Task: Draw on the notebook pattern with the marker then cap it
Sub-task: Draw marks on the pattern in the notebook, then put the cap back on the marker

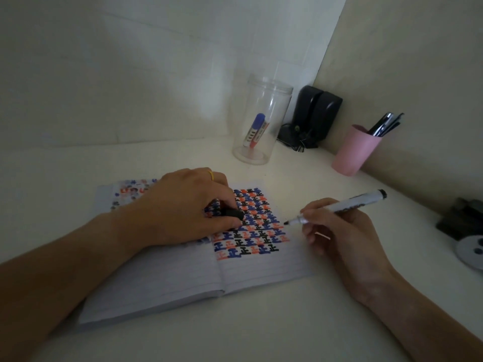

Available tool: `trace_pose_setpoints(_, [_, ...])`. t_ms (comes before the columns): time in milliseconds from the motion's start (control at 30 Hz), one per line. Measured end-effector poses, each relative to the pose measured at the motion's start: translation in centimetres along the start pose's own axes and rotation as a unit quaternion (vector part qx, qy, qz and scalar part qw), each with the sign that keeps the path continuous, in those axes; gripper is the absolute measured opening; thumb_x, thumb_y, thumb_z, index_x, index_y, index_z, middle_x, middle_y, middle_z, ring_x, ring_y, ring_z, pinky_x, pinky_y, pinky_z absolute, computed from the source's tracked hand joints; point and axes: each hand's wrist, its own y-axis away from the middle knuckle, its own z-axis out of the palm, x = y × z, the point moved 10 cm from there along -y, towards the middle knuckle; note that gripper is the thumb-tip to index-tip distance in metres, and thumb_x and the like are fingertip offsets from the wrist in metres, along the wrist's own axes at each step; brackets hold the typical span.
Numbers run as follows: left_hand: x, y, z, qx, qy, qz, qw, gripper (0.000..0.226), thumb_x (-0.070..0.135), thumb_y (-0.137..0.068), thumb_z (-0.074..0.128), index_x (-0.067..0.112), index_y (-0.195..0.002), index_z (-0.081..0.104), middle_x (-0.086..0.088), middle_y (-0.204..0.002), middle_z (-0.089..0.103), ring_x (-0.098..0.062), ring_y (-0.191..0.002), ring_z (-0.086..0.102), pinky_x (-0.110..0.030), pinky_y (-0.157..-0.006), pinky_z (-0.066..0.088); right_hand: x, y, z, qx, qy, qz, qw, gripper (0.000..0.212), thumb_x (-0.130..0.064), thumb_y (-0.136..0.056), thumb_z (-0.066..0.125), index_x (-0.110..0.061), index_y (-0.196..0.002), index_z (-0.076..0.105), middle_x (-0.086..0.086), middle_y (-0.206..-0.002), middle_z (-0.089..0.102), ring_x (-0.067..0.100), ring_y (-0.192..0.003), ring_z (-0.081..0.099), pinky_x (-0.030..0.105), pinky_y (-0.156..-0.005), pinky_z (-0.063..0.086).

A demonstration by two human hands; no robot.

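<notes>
Though uncapped, marker [337,208] beside pattern [251,223].

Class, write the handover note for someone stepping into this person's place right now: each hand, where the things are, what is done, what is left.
Left hand: rests on the notebook, pinching the black cap.
Right hand: holds the uncapped marker, tip just off the pattern's right edge.
Done: pattern fills the upper right page.
Left: any last strokes, then cap the marker.
</notes>
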Motion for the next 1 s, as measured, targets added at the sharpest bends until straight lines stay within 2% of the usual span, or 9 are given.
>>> trace_pose_setpoints(100, [-0.1, 0.0, 0.1, -0.005, 0.009, -0.010, 1.000, 0.040, 0.070, -0.082, 0.051, 0.041, -0.104, 0.068, 0.021, -0.104, 0.065, -0.002, -0.094, 0.058, -0.030, -0.081, 0.050, -0.3, -1.9, -0.1, 0.029, -0.028, 0.048, 0.998, 0.004, -0.006, -0.083, 0.065, -0.007, -0.080, 0.068, 0.006, -0.063, 0.057, 0.016, -0.055, 0.049, 0.028, -0.049, 0.036])
trace_pose_setpoints(200, [-0.3, -0.1, -0.1, 0.008, 0.022, -0.023, 0.999, 0.037, 0.068, -0.084, 0.052, 0.042, -0.105, 0.068, 0.022, -0.101, 0.063, -0.001, -0.091, 0.059, -0.029, -0.080, 0.051, -0.8, -4.8, 1.1, 0.052, -0.079, 0.080, 0.992, 0.002, -0.009, -0.082, 0.066, -0.008, -0.081, 0.066, 0.003, -0.064, 0.054, 0.013, -0.057, 0.045, 0.024, -0.050, 0.038])
trace_pose_setpoints(300, [-0.9, -0.1, -0.5, 0.033, 0.059, -0.047, 0.997, 0.036, 0.067, -0.084, 0.054, 0.040, -0.103, 0.069, 0.022, -0.096, 0.061, 0.000, -0.084, 0.060, -0.026, -0.073, 0.051, 0.0, -6.5, 2.8, 0.055, -0.143, 0.086, 0.984, 0.012, -0.010, -0.081, 0.073, -0.003, -0.090, 0.069, 0.002, -0.066, 0.056, 0.010, -0.056, 0.047, 0.023, -0.050, 0.039])
trace_pose_setpoints(400, [-1.9, -0.1, -1.1, 0.072, 0.081, -0.077, 0.991, 0.028, 0.060, -0.085, 0.059, 0.040, -0.102, 0.069, 0.023, -0.089, 0.060, 0.001, -0.080, 0.059, -0.019, -0.070, 0.045, 1.2, -6.7, 3.4, 0.054, -0.163, 0.052, 0.984, 0.018, -0.009, -0.082, 0.077, -0.003, -0.098, 0.074, 0.005, -0.071, 0.063, 0.015, -0.064, 0.054, 0.026, -0.057, 0.047])
trace_pose_setpoints(533, [-3.0, 0.1, -2.4, 0.138, 0.099, -0.116, 0.979, 0.021, 0.045, -0.088, 0.066, 0.033, -0.104, 0.073, 0.018, -0.088, 0.064, -0.008, -0.075, 0.060, -0.011, -0.065, 0.041, 1.7, -6.8, 3.2, 0.027, -0.232, 0.032, 0.972, 0.022, -0.014, -0.091, 0.064, -0.004, -0.106, 0.077, 0.013, -0.087, 0.077, 0.020, -0.075, 0.070, 0.029, -0.069, 0.055])
trace_pose_setpoints(633, [-3.5, 0.3, -2.9, 0.159, 0.118, -0.136, 0.971, 0.024, 0.037, -0.088, 0.067, 0.028, -0.109, 0.074, 0.016, -0.089, 0.068, -0.009, -0.082, 0.060, -0.008, -0.066, 0.042, 1.4, -6.7, 3.5, 0.003, -0.246, 0.030, 0.969, 0.026, -0.018, -0.093, 0.060, -0.007, -0.110, 0.076, 0.016, -0.099, 0.080, 0.024, -0.085, 0.074, 0.034, -0.077, 0.056])
trace_pose_setpoints(700, [-3.7, 0.5, -3.1, 0.166, 0.120, -0.146, 0.968, 0.024, 0.038, -0.086, 0.069, 0.029, -0.107, 0.074, 0.018, -0.088, 0.069, -0.005, -0.084, 0.060, -0.007, -0.067, 0.042, 1.3, -6.7, 3.5, 0.007, -0.237, 0.023, 0.971, 0.021, -0.017, -0.091, 0.064, -0.007, -0.107, 0.075, 0.016, -0.097, 0.081, 0.025, -0.084, 0.075, 0.035, -0.077, 0.058])
trace_pose_setpoints(833, [-4.4, 0.9, -3.4, 0.188, 0.162, -0.170, 0.954, 0.021, 0.042, -0.079, 0.076, 0.032, -0.095, 0.069, 0.016, -0.080, 0.072, -0.007, -0.071, 0.064, -0.012, -0.061, 0.045, 1.1, -6.5, 3.3, 0.010, -0.231, 0.017, 0.973, 0.026, -0.018, -0.077, 0.075, -0.002, -0.097, 0.077, 0.010, -0.075, 0.075, 0.017, -0.069, 0.067, 0.030, -0.071, 0.055])
trace_pose_setpoints(1000, [-4.5, 0.9, -3.3, 0.183, 0.159, -0.174, 0.954, 0.017, 0.042, -0.078, 0.076, 0.034, -0.088, 0.066, 0.016, -0.078, 0.072, -0.008, -0.069, 0.063, -0.013, -0.060, 0.046, 1.0, -6.0, 4.2, -0.025, -0.249, 0.022, 0.968, 0.022, -0.015, -0.077, 0.074, -0.001, -0.093, 0.080, 0.009, -0.073, 0.072, 0.014, -0.067, 0.065, 0.030, -0.075, 0.053])
